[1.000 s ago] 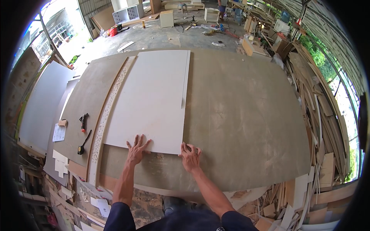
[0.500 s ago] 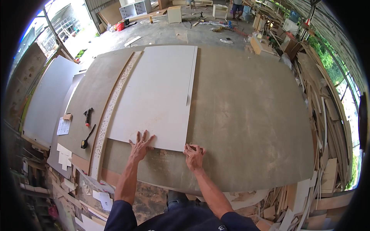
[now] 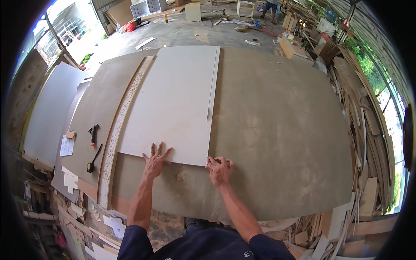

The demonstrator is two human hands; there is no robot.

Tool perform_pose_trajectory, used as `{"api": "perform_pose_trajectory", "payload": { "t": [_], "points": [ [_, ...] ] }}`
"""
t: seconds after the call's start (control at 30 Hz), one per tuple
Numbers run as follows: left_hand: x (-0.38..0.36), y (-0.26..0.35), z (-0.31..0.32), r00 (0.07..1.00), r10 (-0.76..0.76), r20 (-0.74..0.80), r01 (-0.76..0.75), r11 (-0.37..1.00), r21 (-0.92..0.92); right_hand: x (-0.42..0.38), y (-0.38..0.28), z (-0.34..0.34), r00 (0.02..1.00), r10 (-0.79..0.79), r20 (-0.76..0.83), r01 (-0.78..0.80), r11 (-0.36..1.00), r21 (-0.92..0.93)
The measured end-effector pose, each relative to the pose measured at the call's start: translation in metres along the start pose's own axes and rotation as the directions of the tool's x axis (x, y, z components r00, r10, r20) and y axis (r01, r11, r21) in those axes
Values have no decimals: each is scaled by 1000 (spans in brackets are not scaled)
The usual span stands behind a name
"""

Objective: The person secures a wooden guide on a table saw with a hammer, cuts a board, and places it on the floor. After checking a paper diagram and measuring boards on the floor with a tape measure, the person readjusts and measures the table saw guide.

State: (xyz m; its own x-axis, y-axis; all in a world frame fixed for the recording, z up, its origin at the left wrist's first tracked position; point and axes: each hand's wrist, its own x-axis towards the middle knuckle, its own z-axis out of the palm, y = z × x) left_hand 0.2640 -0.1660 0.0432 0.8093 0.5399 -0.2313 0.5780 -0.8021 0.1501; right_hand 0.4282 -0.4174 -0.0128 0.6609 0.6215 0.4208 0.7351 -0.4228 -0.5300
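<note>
A large white panel [image 3: 173, 99] lies flat on the brown-grey worktable [image 3: 277, 130]. My left hand [image 3: 155, 161] rests on the panel's near edge with its fingers spread. At the panel's near right corner is my right hand [image 3: 219, 169], its fingers curled and pressed together; what they hold, if anything, is hidden. Along the panel's left side runs a long pale strip with many small holes [image 3: 123, 115]. Further left on the table lie a black tool with a red tip [image 3: 93, 134] and a black and yellow tape measure [image 3: 90, 167].
Stacked wood strips [image 3: 368, 130] line the right side. White boards [image 3: 50, 112] lean at the left. Offcuts lie around the table's near edge. A person [image 3: 270, 9] stands at the far back, near cabinets [image 3: 193, 12] and scattered items on the floor.
The view has shifted slightly, so the table and panel sit a little further left and up. Both hands stay at the panel's near edge. The person at the back has changed leg position.
</note>
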Motion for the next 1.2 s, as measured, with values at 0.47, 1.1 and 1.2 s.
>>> {"api": "perform_pose_trajectory", "payload": {
  "t": [0.47, 1.1, 1.2],
  "points": [
    [40, 1, -10, 1000, 7, -22, -7, 1000, -27, 41, 19, 6, 999, -2, 52, 2, 1000, 1],
    [97, 1, -20, 999, 6, -33, -7, 1000, -25, 94, 42, 21, 996, 58, -68, -55, 997, 51],
    [105, 5, -21, 999, -13, -41, 11, 999, -52, 100, 48, 24, 997, 40, -71, -39, 999, 27]
  ]
}}
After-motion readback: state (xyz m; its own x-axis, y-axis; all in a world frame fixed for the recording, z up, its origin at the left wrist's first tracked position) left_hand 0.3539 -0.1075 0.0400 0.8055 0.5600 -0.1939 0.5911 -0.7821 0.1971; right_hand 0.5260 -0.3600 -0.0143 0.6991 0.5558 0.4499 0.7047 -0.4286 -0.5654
